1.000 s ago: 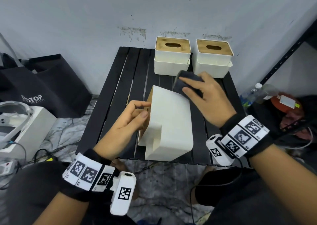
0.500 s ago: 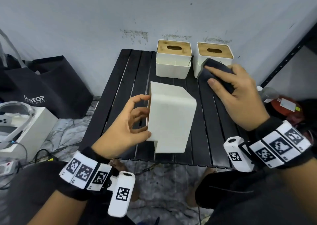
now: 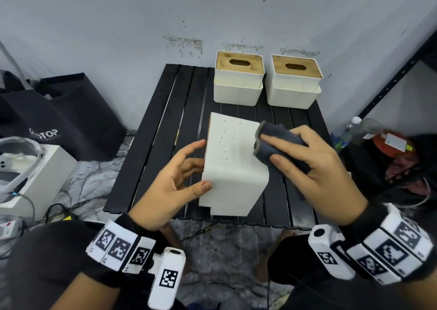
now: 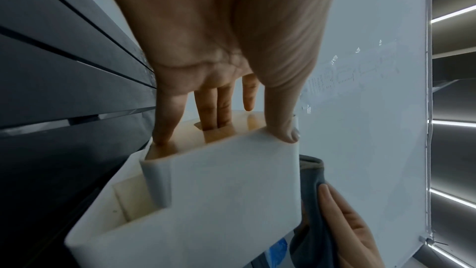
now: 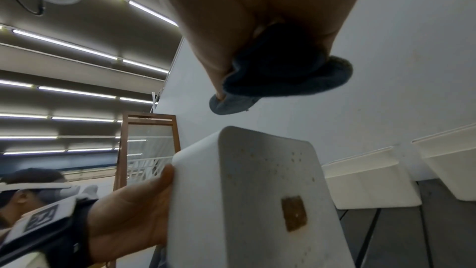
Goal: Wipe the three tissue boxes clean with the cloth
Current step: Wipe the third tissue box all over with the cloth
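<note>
A white tissue box [image 3: 233,167] is tipped on its side over the black slatted table [image 3: 163,125], its speckled upper face showing small brown spots. My left hand [image 3: 179,174] grips it, thumb on the near edge and two fingers [image 4: 213,113] poked into the slot of its wooden lid. My right hand [image 3: 314,167] holds a folded dark grey cloth [image 3: 276,141] against the box's right upper edge. In the right wrist view the cloth [image 5: 278,76] hangs just above the box [image 5: 257,201], which has a brown patch low on that face. Two more upright tissue boxes [image 3: 238,80] [image 3: 294,82] stand at the back.
A black metal shelf post [image 3: 399,70] rises at the right, with bottles and a red item [image 3: 390,141] below it. A black bag [image 3: 59,118] and a white device box [image 3: 30,167] sit on the floor at the left. The wall is close behind the table.
My right hand brought the cloth back from the far right box to the held box's right edge. My left hand turned the box so its speckled face is up.
</note>
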